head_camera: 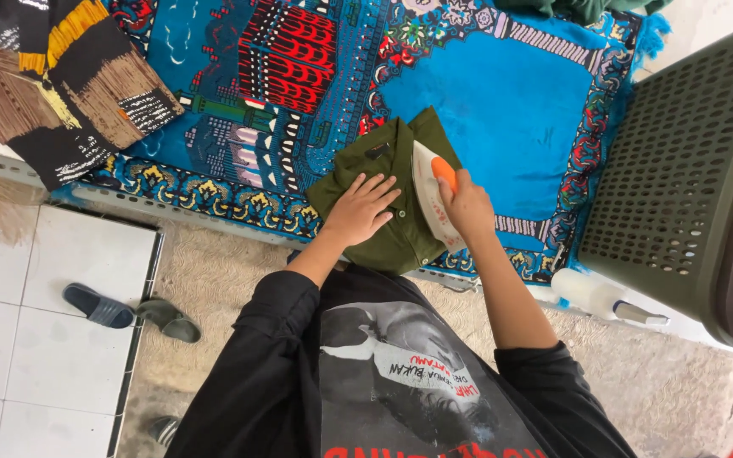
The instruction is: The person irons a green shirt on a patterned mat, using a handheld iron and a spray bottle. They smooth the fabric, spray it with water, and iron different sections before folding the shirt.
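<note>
Two hands busy on blue patterned mat (511,110): left hand (360,208) spread flat, pressing folded olive-green cotton shirt (392,225); right hand (467,203) clenched round orange handle of white iron (431,199). Shirt likely soft, light; iron heavier, best held by handle.

One green shirt (383,199) lying on one blue patterned rug (511,110), one white and orange iron (434,195) resting on it, two sandals (129,312) sitting near left, one perforated basket (689,178) standing right, one white bottle (604,297) lying beside it
</note>
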